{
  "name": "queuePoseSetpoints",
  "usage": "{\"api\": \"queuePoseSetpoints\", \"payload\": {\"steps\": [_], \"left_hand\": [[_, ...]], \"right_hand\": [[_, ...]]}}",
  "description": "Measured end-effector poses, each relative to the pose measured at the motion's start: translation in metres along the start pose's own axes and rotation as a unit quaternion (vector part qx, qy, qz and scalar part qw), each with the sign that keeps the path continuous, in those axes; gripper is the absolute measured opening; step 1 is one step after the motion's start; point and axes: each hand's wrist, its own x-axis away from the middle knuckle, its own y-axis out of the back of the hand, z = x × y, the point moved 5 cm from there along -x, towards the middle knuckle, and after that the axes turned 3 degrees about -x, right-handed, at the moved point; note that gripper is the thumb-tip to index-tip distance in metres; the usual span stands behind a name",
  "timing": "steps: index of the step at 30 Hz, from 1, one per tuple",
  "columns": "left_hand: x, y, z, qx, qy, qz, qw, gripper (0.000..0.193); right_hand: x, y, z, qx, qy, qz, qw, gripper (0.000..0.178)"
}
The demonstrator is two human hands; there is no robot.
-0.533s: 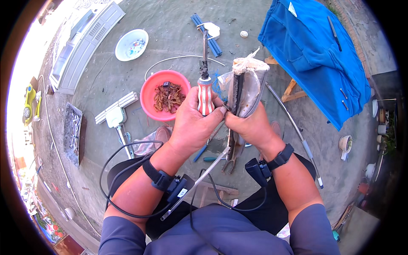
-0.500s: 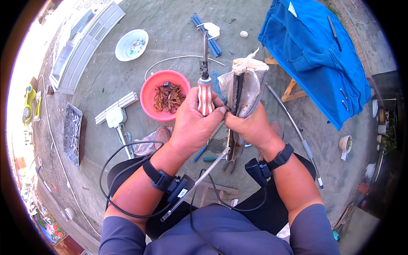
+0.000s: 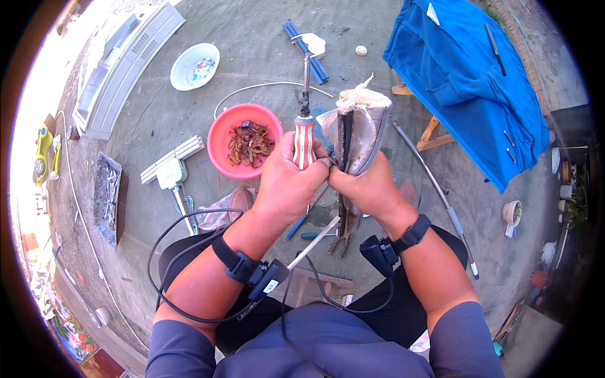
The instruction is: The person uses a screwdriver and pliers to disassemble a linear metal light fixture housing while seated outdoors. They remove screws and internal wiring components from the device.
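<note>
The grey piece (image 3: 370,140) stands up from the right hand (image 3: 367,192), which grips its lower end; its long axis points away from the body, as does that of the dark strip (image 3: 344,140) along its left side. Left of the strip, roughly parallel and a little apart, is the screwdriver (image 3: 304,140), shaft outward, its striped handle gripped in the left hand (image 3: 287,179). The hands meet at the thumbs (what is pinched there is too small to tell). Further left, the pink bowl (image 3: 216,142) sits on the floor.
</note>
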Motion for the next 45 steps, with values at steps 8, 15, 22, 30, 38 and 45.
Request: {"api": "queuePoseSetpoints", "payload": {"steps": [8, 15, 22, 30, 38, 45], "left_hand": [[-0.003, -0.002, -0.005, 0.018, -0.008, 0.008, 1.000, 0.026], [0.004, -0.003, -0.001, 0.073, 0.054, 0.010, 0.996, 0.028], [0.002, 0.000, -0.004, 0.079, 0.034, 0.029, 0.996, 0.030], [0.005, 0.003, -0.007, -0.047, -0.005, 0.006, 0.999, 0.027], [0.007, 0.003, 0.004, 0.082, 0.068, 0.016, 0.994, 0.028], [0.014, 0.025, -0.016, -0.296, -0.068, 0.036, 0.952, 0.041]], "right_hand": [[0.001, 0.002, -0.003, 0.007, 0.005, 0.008, 1.000, 0.027], [0.002, 0.004, -0.002, 0.020, -0.013, -0.001, 1.000, 0.028], [0.000, 0.002, -0.003, 0.020, 0.010, 0.014, 1.000, 0.029], [0.001, 0.003, -0.003, 0.030, -0.026, 0.014, 0.999, 0.028], [0.001, 0.000, -0.001, 0.033, 0.012, 0.000, 0.999, 0.024], [-0.006, 0.038, -0.013, 0.031, -0.052, -0.055, 0.997, 0.013]]}}
